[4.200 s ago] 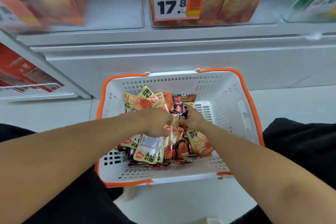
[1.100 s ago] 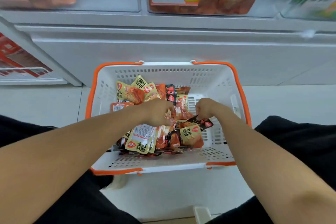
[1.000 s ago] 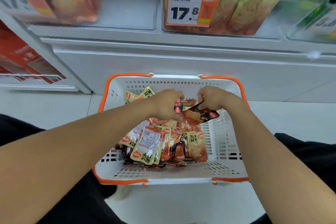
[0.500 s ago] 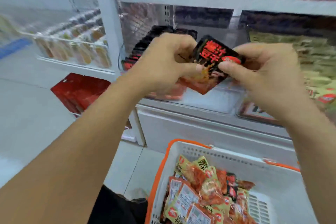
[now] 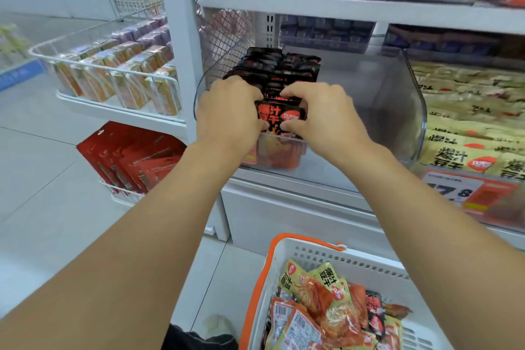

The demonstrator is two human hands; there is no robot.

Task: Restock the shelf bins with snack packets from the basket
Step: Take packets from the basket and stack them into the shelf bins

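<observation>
Half a second ago we held the black packet (image 5: pixel 279 116) in the air before the shelf; now it is lowered to the front of the clear bin (image 5: pixel 369 111), at the near end of the row of black packets (image 5: pixel 272 71). Our left hand (image 5: pixel 230 111) pinches its left edge and our right hand (image 5: pixel 324 113) its right edge, so it stands upright between them. The basket (image 5: pixel 321 256) with the yellow and orange packets (image 5: pixel 321 307) sits below.
</observation>
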